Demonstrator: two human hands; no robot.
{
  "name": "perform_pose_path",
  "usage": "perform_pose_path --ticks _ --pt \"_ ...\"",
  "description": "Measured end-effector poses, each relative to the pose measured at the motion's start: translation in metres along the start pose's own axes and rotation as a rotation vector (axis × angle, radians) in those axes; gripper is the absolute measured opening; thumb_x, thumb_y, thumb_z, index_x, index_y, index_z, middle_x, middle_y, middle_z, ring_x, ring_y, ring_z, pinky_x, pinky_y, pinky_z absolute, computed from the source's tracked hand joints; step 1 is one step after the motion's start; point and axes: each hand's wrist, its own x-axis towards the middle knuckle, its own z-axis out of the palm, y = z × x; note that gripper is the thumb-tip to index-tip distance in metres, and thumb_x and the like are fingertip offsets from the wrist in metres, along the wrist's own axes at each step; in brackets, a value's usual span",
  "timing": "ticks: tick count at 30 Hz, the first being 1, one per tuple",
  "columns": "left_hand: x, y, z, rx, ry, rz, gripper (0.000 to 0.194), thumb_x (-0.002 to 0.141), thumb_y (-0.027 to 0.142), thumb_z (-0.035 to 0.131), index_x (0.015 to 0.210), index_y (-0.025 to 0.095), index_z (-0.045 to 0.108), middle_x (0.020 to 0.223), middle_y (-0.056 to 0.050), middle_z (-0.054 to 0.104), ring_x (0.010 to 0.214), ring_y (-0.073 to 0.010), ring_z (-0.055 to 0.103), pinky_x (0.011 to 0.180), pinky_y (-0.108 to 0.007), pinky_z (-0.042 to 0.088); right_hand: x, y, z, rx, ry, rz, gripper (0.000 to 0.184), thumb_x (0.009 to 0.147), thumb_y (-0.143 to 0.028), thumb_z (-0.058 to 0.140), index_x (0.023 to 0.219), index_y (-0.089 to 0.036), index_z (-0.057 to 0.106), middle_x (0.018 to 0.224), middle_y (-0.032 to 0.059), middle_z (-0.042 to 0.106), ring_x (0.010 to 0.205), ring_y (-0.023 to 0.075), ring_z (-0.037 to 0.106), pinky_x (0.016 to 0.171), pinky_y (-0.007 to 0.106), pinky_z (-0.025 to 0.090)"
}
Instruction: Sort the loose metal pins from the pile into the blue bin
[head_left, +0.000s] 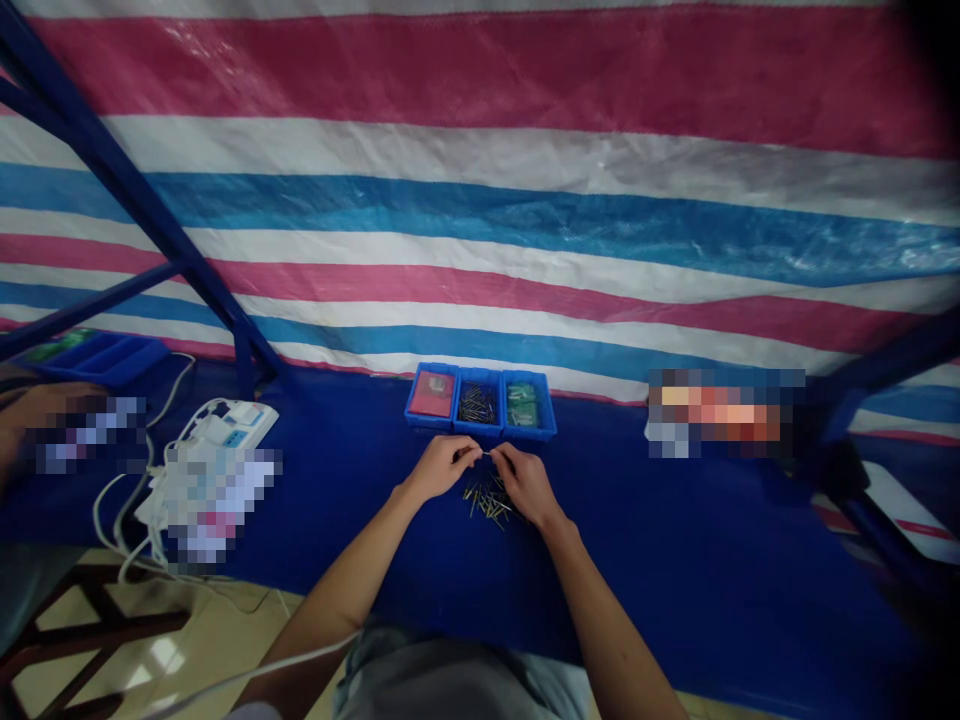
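My left hand (442,467) and my right hand (529,484) meet over the blue table, fingertips pinched. Between them is a thin, pale, rod-like piece (487,454), held at both ends; it is too small to name. Just below my fingers lies a loose pile of thin metal pieces (489,503), like long screws or nails, partly behind my right hand. Beyond my hands stand three joined blue bins. The left bin (430,413) holds something flat and pinkish red, the middle bin (478,431) dark thin metal pieces, the right bin (529,433) green and whitish small items.
A white power strip (244,425) with trailing cables lies to the left, beside a blurred-out item. Farther left, another person's hand (52,410) is near a blue tray (127,362). Blue frame bars (142,210) rise before a striped sheet (480,230). Blurred-out items (720,412) sit right.
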Motion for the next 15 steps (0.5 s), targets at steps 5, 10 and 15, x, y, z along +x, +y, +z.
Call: perform_pose_path --ticks 5,10,15 --pt "0.0000 0.0022 -0.0013 -0.007 0.001 -0.011 0.027 0.097 0.033 0.052 0.088 0.016 0.070 0.076 -0.002 0.071 0.067 -0.0135 0.062 0.065 -0.022 0.043 -0.0004 0.0006 0.0009 0.000 0.015 0.004 0.032 0.103 -0.039 0.041 0.084 -0.021 0.060 0.065 -0.0007 0.058 0.057 0.0148 0.054 0.058 0.025 0.035" --pt "0.0003 0.0031 -0.0013 -0.004 0.012 -0.020 0.031 0.098 0.035 0.050 0.086 0.015 0.070 0.074 -0.003 0.070 0.066 -0.0141 0.062 0.065 -0.022 0.043 -0.0005 0.0006 0.0016 0.047 0.042 0.001 0.021 0.098 -0.040 0.051 0.105 -0.022 0.061 0.068 -0.0016 0.058 0.059 0.0155 0.054 0.057 0.025 0.037" --pt "0.0002 0.0036 -0.0016 -0.013 0.007 -0.026 0.030 0.098 0.035 0.051 0.086 0.015 0.070 0.074 -0.003 0.070 0.066 -0.0142 0.062 0.065 -0.023 0.044 -0.0006 0.0001 0.0021 0.030 0.061 -0.016 0.021 0.099 -0.037 0.048 0.099 -0.022 0.064 0.068 -0.0001 0.059 0.060 0.0161 0.055 0.058 0.026 0.039"
